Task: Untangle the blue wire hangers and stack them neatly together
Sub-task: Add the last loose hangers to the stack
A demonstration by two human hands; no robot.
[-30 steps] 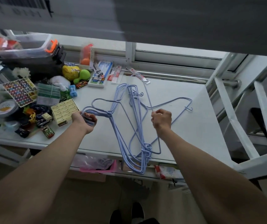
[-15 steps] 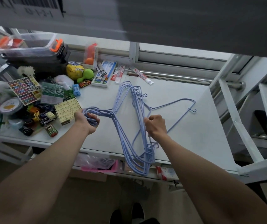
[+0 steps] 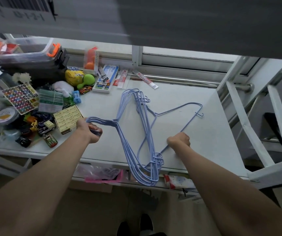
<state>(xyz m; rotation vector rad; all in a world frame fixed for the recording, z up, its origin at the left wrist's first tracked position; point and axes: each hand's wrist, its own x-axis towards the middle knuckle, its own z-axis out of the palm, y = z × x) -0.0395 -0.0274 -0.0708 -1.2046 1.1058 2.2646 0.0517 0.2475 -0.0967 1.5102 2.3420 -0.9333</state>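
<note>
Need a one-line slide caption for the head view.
Left hand grips the hooks of the bunched hangers while the right hand pulls one stray hanger aside on the white table.

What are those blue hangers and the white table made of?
The blue hangers look like thin metal wire with a matte blue coating: slim, bent, holding shape. The white table looks like painted metal or laminate, smooth with a dull sheen; I can't tell which.

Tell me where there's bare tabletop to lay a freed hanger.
Bare room: right of the single hanger, up to the table edge, and between the left hand and the hanger bundle. Crowded: the toy pile on the left.
</note>
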